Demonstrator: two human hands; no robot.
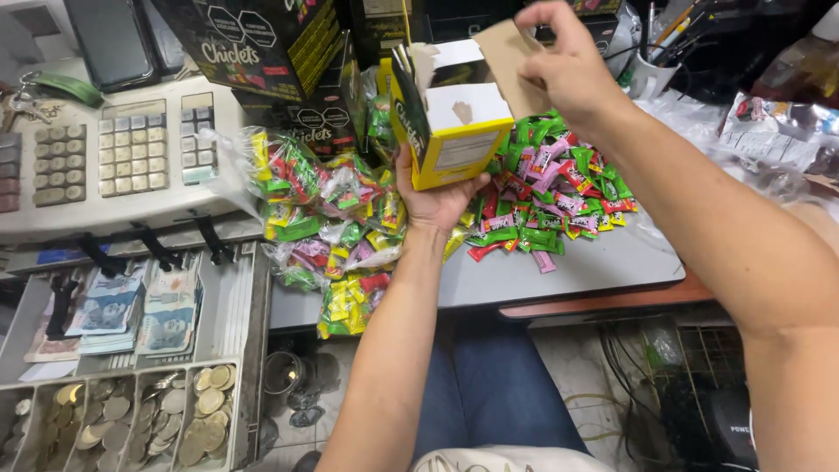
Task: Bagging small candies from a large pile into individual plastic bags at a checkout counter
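1. A grey tabletop (pixel 603 262) runs across the middle, with a reddish-brown edge along its front.
2. On the left sits a beige cash register (pixel 122 157), its drawer (pixel 236 306) pulled open.
3. Down below there's pale tiled floor (pixel 568 367), with dark cables (pixel 629 385) trailing across it on the right.
4. The light is bright and even overhead.

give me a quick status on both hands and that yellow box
Left hand grips yellow box from below, upright. Right hand pinches its brown top flap, open. Loose wrapped candies piled on counter behind; nothing blocking.
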